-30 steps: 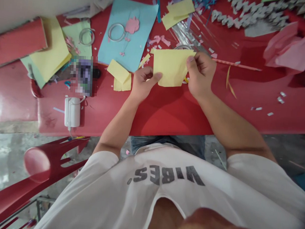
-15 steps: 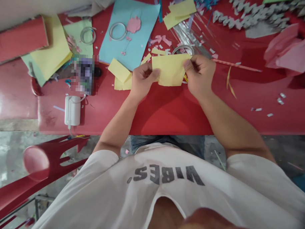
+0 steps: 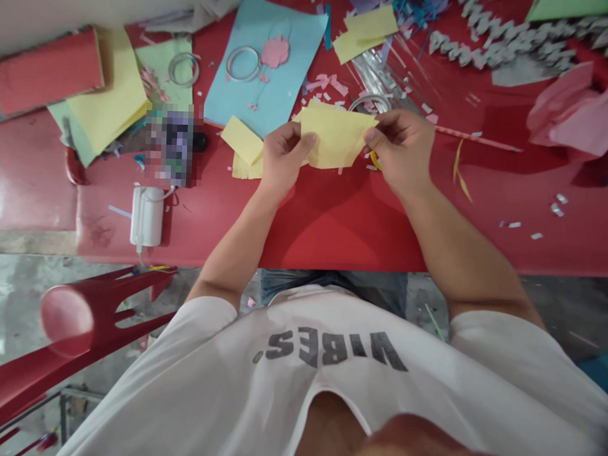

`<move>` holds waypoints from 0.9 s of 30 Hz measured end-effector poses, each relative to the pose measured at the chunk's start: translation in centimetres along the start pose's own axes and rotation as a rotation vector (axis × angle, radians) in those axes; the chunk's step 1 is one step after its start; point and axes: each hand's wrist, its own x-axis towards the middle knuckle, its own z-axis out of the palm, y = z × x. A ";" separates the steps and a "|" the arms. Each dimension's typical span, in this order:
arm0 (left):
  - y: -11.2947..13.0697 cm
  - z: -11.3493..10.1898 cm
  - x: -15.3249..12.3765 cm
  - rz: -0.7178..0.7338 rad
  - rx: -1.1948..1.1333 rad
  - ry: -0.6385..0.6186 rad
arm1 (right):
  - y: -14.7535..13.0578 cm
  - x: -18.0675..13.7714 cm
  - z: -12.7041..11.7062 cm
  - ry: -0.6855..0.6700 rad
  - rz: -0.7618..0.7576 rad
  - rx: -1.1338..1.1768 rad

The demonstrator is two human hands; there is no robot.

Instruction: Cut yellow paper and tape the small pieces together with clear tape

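top: white short-sleeved cotton T-shirt | chest print: dark grey lettering "VIBES." | legs: blue denim jeans | left hand: bare | right hand: bare

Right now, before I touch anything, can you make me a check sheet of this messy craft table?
Surface: red table, paper scraps scattered across it.
Job's things: yellow paper sheet, pinched by both hands.
Clutter: blue paper sheet, pink tissue paper, small paper bits.
Hands: left hand and right hand, fingers gripping the sheet's sides.
Cables: thin white cable running from a white adapter.
Surroundings: concrete floor, red plastic chair.
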 end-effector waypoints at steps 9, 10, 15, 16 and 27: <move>0.1 -0.4 0.2 0.024 -0.024 0.009 | -0.2 0.5 -0.8 -0.034 0.035 -0.013; 0.2 -0.4 0.2 0.017 -0.029 0.000 | -0.3 0.4 -0.9 -0.041 0.046 -0.025; 1.1 -0.1 -0.2 -0.020 -0.098 -0.083 | -0.2 0.2 -0.6 -0.018 0.069 -0.061; 1.3 0.0 -0.3 -0.025 -0.115 -0.096 | -0.2 0.1 -0.5 -0.009 0.070 -0.073; 0.1 -0.7 -0.1 -0.036 -0.019 -0.200 | -0.9 -0.4 -0.5 -0.018 -0.016 -0.135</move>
